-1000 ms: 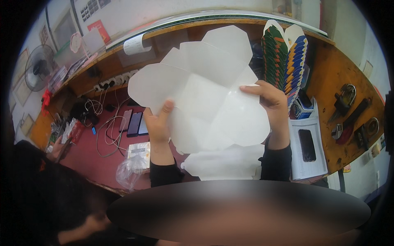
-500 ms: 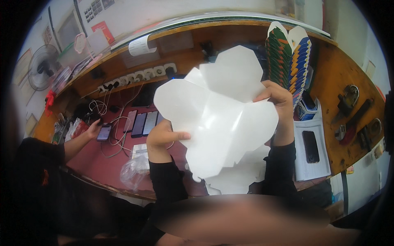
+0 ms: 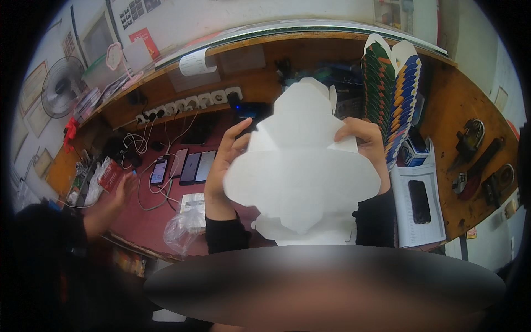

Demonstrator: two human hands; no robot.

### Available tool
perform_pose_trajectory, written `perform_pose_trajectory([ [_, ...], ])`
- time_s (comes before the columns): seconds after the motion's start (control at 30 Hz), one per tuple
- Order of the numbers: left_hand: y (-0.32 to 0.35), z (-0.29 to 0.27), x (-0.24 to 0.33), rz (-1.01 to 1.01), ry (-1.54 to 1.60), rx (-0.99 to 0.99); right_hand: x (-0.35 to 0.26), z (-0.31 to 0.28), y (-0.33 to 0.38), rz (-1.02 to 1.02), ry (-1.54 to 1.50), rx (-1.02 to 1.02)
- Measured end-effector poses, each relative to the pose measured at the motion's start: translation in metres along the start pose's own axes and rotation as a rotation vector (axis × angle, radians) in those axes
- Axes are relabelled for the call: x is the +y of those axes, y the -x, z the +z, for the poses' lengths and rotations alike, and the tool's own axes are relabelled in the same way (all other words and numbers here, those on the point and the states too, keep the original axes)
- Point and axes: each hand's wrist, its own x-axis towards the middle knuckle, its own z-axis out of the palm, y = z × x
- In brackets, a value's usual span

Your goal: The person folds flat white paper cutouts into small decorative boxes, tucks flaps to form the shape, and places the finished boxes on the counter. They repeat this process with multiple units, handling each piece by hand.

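Observation:
A large white die-cut cardboard sheet (image 3: 301,166), partly folded with flaps bent up, is held upright in front of me over the desk. My left hand (image 3: 227,160) grips its left edge, fingers spread behind the flap. My right hand (image 3: 365,141) holds the upper right edge from behind. More white flat sheets (image 3: 310,235) lie on the desk under it, near my chest.
A stack of colourful folded cartons (image 3: 395,99) stands at the right. Several phones (image 3: 185,166) lie charging beside a power strip (image 3: 188,102). Another person's hand (image 3: 119,191) reaches in at the left. A clear plastic bag (image 3: 185,227) lies by the wooden desk's front edge (image 3: 464,182).
The white sheet has been turned and folded narrower, now upright between my hands. My hands moved closer together. The other person's hand shifted lower left, away from the phones.

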Motion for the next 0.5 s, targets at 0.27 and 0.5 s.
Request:
perform_pose_trajectory([
  [0.27, -0.012, -0.016, 0.004, 0.089, -0.433, -0.27, -0.016, 0.0, 0.005, 0.235, -0.226, -0.051],
  [0.5, -0.014, -0.011, 0.0, 0.412, -0.551, -0.235, -0.015, -0.007, 0.003, 0.335, -0.56, -0.229],
])
